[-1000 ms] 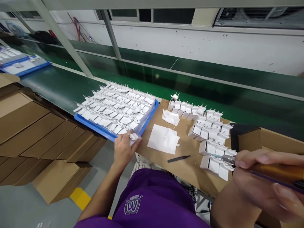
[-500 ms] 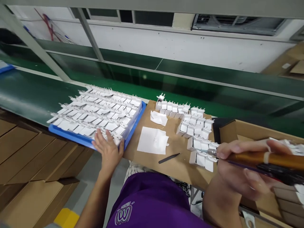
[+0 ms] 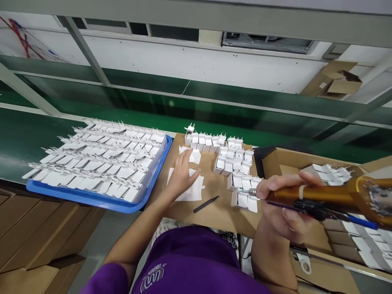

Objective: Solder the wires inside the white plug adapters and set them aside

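Note:
My left hand [image 3: 181,174], fingers apart and holding nothing, is over the white sheet [image 3: 192,192] and reaches toward a crumpled white paper [image 3: 196,157]. My right hand [image 3: 288,204] grips an orange-gold tool [image 3: 329,195] with a pointed metal tip. That tip is at the nearer rows of white plug adapters [image 3: 241,199] on the brown board [image 3: 214,220]. Black tweezers [image 3: 206,204] lie on the board between my hands. More white plug pieces [image 3: 234,159] stand in rows behind.
A blue tray [image 3: 85,203] full of white plug pieces is on the left. An open cardboard box [image 3: 271,163] with more white pieces stands on the right. Brown cartons [image 3: 36,228] are at the lower left. Green glass-like panels [image 3: 229,110] run behind the board.
My left hand has moved right, from the tray's near edge to over the white sheet. My right hand still holds the tool near the adapters. The camera view has turned to the right.

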Demonstrator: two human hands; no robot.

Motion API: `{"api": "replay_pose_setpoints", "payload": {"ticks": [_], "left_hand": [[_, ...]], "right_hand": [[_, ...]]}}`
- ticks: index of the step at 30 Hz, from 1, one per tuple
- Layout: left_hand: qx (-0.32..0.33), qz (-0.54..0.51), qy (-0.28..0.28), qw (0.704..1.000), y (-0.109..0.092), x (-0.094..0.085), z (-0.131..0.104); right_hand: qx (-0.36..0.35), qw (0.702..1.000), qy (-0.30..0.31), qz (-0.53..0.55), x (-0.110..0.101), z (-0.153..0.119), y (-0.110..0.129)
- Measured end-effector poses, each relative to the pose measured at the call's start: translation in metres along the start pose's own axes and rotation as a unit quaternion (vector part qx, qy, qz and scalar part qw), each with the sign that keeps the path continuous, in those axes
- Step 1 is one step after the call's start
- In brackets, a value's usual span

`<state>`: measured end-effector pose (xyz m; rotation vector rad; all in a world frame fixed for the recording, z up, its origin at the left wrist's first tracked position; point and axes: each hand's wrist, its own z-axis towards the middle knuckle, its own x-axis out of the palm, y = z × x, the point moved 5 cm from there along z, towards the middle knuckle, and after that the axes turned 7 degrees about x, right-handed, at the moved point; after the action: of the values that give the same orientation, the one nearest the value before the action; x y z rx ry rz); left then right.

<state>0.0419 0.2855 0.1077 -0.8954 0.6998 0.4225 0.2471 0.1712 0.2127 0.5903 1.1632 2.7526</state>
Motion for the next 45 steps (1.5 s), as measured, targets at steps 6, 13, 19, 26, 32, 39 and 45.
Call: {"api": "replay_pose_setpoints", "payload": {"ticks": [6, 13, 19, 26, 32, 39, 45], "left_hand": [[-0.216, -0.050, -0.025, 0.975, 0.066, 0.019, 0.087], [-0.243, -0.092, 0.039, 0.965, 0.100, 0.025, 0.109], [-0.224, -0.069, -0.017, 0.972, 0.085, 0.001, 0.105], [-0.094, -0.092, 0.010, 0.991, 0.007, -0.041, 0.031], [-0.081, -0.153, 0.182, 0.968, -0.021, -0.027, -0.085], [-0.035, -0.112, 0.139, 0.983, -0.014, -0.005, -0.129], [0.144, 0.009, -0.126, 0.981, -0.023, -0.010, -0.142]], "right_hand": [[-0.001, 1.000, 0.011, 0.003, -0.001, 0.000, 0.002], [0.010, 1.000, 0.023, -0.008, -0.008, -0.003, 0.003], [0.016, 1.000, 0.019, -0.005, -0.009, 0.000, 0.000], [-0.009, 1.000, 0.028, 0.009, -0.008, 0.004, -0.002], [-0.004, 1.000, 0.011, -0.003, -0.012, 0.003, -0.003], [-0.026, 0.999, 0.020, -0.008, -0.008, 0.010, -0.004], [-0.030, 0.999, 0.021, 0.001, -0.004, 0.013, -0.004]]}}
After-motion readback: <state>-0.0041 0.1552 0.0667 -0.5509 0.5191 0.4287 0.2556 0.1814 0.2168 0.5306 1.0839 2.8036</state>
